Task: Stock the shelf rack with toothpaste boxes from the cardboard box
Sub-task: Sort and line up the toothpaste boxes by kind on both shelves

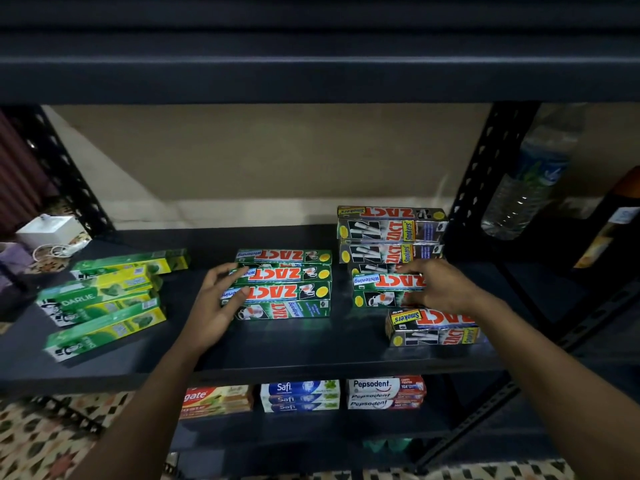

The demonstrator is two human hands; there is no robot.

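Right hand (440, 289): I see its fingers curled over one green Zact Whitening box (381, 281), among the grey Smokers boxes (391, 230). Left hand (214, 299): relaxed, fingertips against the green Zact stack (287, 289), mid-shelf (277, 348). Darlie boxes (100, 299): far left.

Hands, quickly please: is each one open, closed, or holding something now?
Left hand: open, touching the end of the green Zact stack.
Right hand: holding a green Zact Whitening box.

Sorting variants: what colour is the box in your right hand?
Green; the box in the right hand has red ZACT lettering. Head view.
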